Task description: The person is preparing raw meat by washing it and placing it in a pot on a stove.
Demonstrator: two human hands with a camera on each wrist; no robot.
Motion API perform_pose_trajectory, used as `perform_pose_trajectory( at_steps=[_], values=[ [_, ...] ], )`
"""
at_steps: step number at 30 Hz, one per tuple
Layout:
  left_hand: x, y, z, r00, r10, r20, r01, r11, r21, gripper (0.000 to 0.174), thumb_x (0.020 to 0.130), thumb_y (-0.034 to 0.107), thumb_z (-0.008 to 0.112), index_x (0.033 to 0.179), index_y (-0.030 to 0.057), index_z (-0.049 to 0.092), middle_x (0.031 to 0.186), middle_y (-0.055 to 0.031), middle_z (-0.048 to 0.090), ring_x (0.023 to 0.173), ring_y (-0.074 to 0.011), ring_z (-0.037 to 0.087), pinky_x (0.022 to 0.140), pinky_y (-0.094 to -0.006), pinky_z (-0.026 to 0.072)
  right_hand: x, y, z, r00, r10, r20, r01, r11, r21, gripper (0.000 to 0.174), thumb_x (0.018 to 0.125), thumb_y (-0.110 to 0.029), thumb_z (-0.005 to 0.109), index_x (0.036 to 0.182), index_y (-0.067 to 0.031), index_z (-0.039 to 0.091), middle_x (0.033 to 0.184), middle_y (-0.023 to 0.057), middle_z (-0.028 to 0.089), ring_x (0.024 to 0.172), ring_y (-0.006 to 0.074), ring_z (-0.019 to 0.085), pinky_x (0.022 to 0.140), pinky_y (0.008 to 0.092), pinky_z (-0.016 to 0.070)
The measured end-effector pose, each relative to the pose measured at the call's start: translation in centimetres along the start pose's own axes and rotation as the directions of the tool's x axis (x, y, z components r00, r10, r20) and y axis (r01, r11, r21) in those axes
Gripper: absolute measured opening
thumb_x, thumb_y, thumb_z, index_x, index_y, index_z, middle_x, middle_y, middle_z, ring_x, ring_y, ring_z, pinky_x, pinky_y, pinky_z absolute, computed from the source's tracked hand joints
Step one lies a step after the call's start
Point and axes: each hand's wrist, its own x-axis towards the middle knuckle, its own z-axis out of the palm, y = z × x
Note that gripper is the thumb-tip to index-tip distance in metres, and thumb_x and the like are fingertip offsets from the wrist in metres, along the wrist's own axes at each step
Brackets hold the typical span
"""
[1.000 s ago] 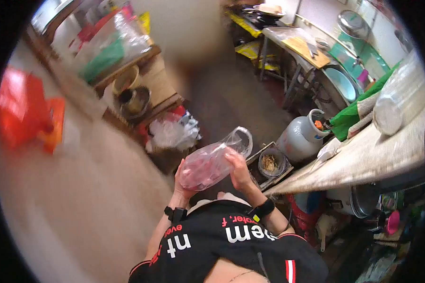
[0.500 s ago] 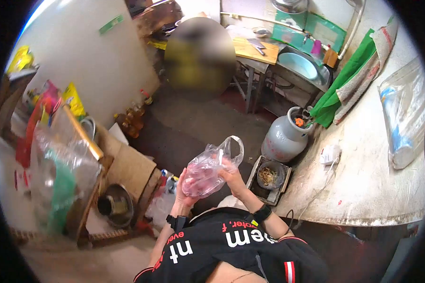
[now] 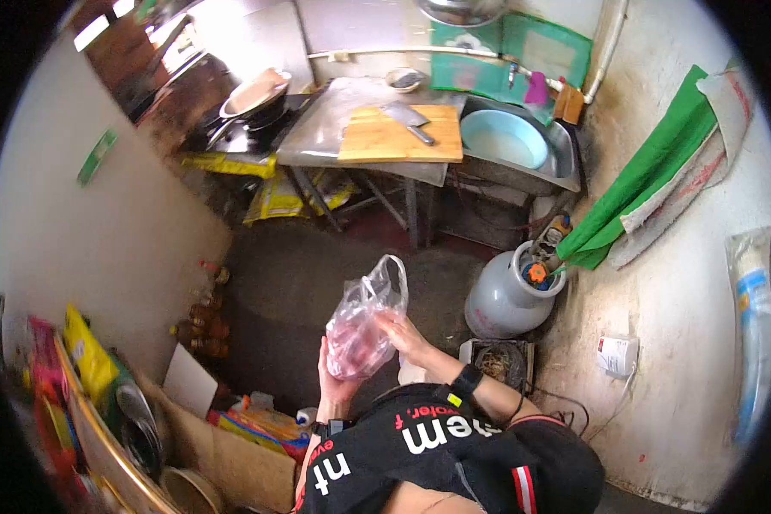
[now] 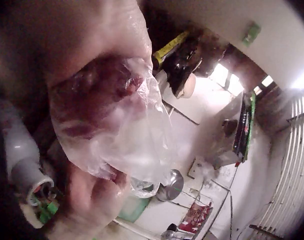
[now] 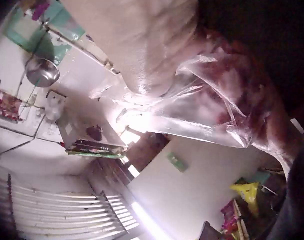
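A clear plastic bag (image 3: 355, 343) of pinkish-red raw meat is held between both hands in front of the body. The left hand (image 3: 337, 385) holds its full lower part from the left side and below. On the right side, the right hand (image 3: 408, 339) grips the bag higher up, its fingers overlapping the plastic. The bag's looped handle stands up above the hands. Dark red meat shows through the bag (image 4: 112, 105) in the left wrist view. Crumpled plastic hangs beside the right hand (image 5: 142, 45) in the right wrist view, where its fingertips are hidden.
Ahead, a cleaver (image 3: 409, 122) lies on a wooden cutting board (image 3: 368, 141) on a metal table, beside a sink with a blue basin (image 3: 505, 137). A pan sits on the stove (image 3: 257, 116). To the right stands a gas cylinder (image 3: 501, 295); bottles (image 3: 206, 321) line the left wall.
The view has swung right toward the cutting board and sink, and the person has moved nearer them. Both hands keep holding the bag, which is more upright now.
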Motion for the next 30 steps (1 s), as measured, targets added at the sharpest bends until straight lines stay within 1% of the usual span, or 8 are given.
perform_pose_trajectory(
  at_steps=[5, 10, 16, 20, 23, 26, 29, 30],
  values=[
    [11.2, 5.1, 6.4, 0.997, -0.046, 0.06, 0.039, 0.993, 0.114, 0.054, 0.095, 0.047, 0.038, 0.134, 0.0099, 0.044, 0.134, -0.0137, 0.048, 0.123, -0.0327, 0.046, 0.105, -0.0541, 0.0339, 10.8, -3.5, -3.7, 0.999, -0.049, -0.013, 0.049, 0.998, 0.032, 0.04, 0.096, -0.027, 0.052, 0.125, -0.0005, 0.052, 0.113, 0.0051, 0.059, 0.102, 0.012, 0.053, 0.089, 0.0265, 0.0435],
    [21.4, 8.5, 10.2, 0.986, -0.16, 0.055, 0.153, 0.983, 0.105, 0.053, 0.094, 0.045, 0.04, 0.134, 0.0102, 0.045, 0.134, -0.0114, 0.049, 0.121, -0.0321, 0.048, 0.101, -0.0528, 0.0376, 17.9, -11.1, -6.7, 0.989, -0.146, -0.019, 0.144, 0.987, -0.075, 0.045, 0.096, -0.028, 0.052, 0.131, -0.0008, 0.047, 0.124, 0.0081, 0.055, 0.113, 0.0142, 0.05, 0.095, 0.0285, 0.0412],
    [34.3, 10.6, 15.1, 0.938, -0.318, 0.135, 0.291, 0.938, 0.187, 0.053, 0.095, 0.041, 0.038, 0.136, 0.0071, 0.041, 0.137, -0.015, 0.046, 0.124, -0.0344, 0.045, 0.104, -0.0536, 0.0347, 25.6, -14.7, -11.8, 0.955, -0.216, -0.204, 0.222, 0.975, 0.006, 0.045, 0.095, -0.029, 0.054, 0.132, -0.0037, 0.046, 0.123, 0.0062, 0.054, 0.11, 0.0125, 0.05, 0.092, 0.0268, 0.0423],
    [42.6, 9.6, 20.4, 0.873, -0.453, 0.18, 0.409, 0.881, 0.235, 0.053, 0.094, 0.04, 0.04, 0.135, 0.0069, 0.041, 0.136, -0.0149, 0.047, 0.124, -0.0335, 0.045, 0.104, -0.0509, 0.0357, 28.8, -16.9, -15.3, 0.859, -0.288, -0.423, 0.29, 0.955, -0.061, 0.046, 0.095, -0.028, 0.054, 0.132, -0.0026, 0.045, 0.125, 0.005, 0.053, 0.111, 0.0128, 0.048, 0.093, 0.0282, 0.0405],
    [47.6, 8.5, 23.3, 0.755, -0.609, 0.245, 0.557, 0.791, 0.251, 0.052, 0.095, 0.041, 0.038, 0.135, 0.0084, 0.042, 0.136, -0.0129, 0.047, 0.124, -0.0327, 0.045, 0.105, -0.0506, 0.0341, 31.6, -17.4, -18.6, 0.768, -0.341, -0.543, 0.337, 0.935, -0.11, 0.045, 0.095, -0.026, 0.053, 0.131, -0.0007, 0.045, 0.127, 0.0064, 0.051, 0.114, 0.0147, 0.047, 0.096, 0.031, 0.0376],
    [52.0, 6.4, 25.3, 0.748, -0.629, 0.212, 0.577, 0.774, 0.262, 0.049, 0.097, 0.039, 0.035, 0.135, 0.0097, 0.042, 0.136, -0.0113, 0.047, 0.124, -0.0324, 0.045, 0.105, -0.0515, 0.0332, 33.1, -18.8, -21.1, 0.729, -0.242, -0.641, 0.302, 0.953, -0.016, 0.044, 0.095, -0.025, 0.054, 0.129, 0.0, 0.046, 0.129, 0.0076, 0.049, 0.118, 0.0169, 0.044, 0.101, 0.032, 0.0341],
    [55.3, 4.2, 26.4, 0.757, -0.638, 0.145, 0.603, 0.766, 0.222, 0.048, 0.098, 0.039, 0.034, 0.136, 0.0106, 0.042, 0.137, -0.0102, 0.047, 0.124, -0.0319, 0.045, 0.105, -0.0527, 0.0334, 35.1, -18.2, -24.9, 0.706, -0.269, -0.655, 0.335, 0.942, -0.026, 0.047, 0.096, -0.029, 0.05, 0.132, -0.0003, 0.043, 0.133, 0.0085, 0.045, 0.121, 0.0172, 0.041, 0.103, 0.0325, 0.0318],
    [56.2, 3.3, 27.2, 0.749, -0.646, 0.151, 0.608, 0.759, 0.23, 0.049, 0.098, 0.04, 0.034, 0.135, 0.0105, 0.043, 0.136, -0.0102, 0.047, 0.124, -0.0318, 0.045, 0.104, -0.053, 0.0336, 35.6, -18.0, -26.6, 0.703, -0.317, -0.636, 0.308, 0.943, -0.129, 0.048, 0.097, -0.03, 0.048, 0.133, -0.0004, 0.042, 0.134, 0.0077, 0.045, 0.122, 0.0168, 0.041, 0.103, 0.0325, 0.0323]
  ],
)
